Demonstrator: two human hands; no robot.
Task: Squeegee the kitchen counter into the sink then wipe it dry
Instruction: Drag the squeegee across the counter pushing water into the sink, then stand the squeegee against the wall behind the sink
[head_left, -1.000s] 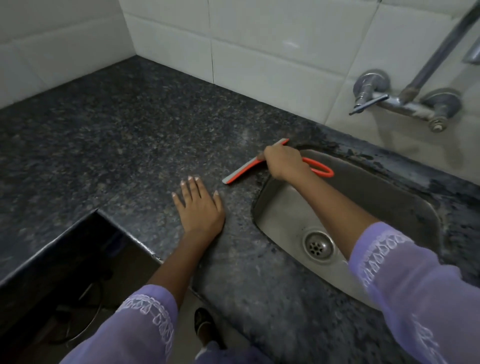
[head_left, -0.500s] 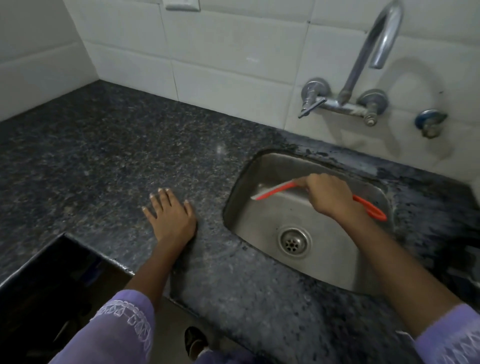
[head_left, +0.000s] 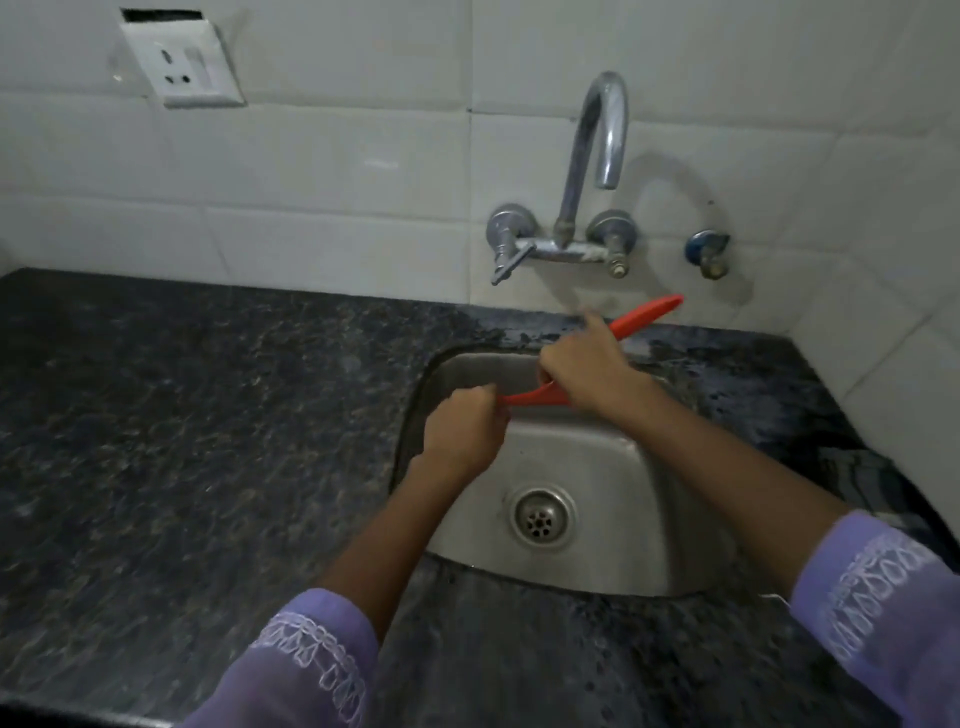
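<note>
Both hands hold the orange squeegee (head_left: 647, 314) in the air over the steel sink (head_left: 613, 467). My right hand (head_left: 587, 366) grips its middle, and the handle end sticks up and right toward the wall. My left hand (head_left: 462, 428) is curled round the lower left end above the sink's left side. The blade is hidden behind my hands. The dark speckled granite counter (head_left: 208, 441) spreads to the left of the sink and looks wet along the back edge behind it.
A curved chrome tap (head_left: 592, 166) with two valves is mounted on the white tiled wall above the sink. A small blue-capped valve (head_left: 706, 252) sits to its right. A wall socket (head_left: 182, 65) is at the upper left. The drain (head_left: 540, 517) lies in the sink's middle.
My left hand left the counter and took hold of the squeegee's end over the sink. My right hand lifted the squeegee and turned its handle up toward the wall. The view shifted right.
</note>
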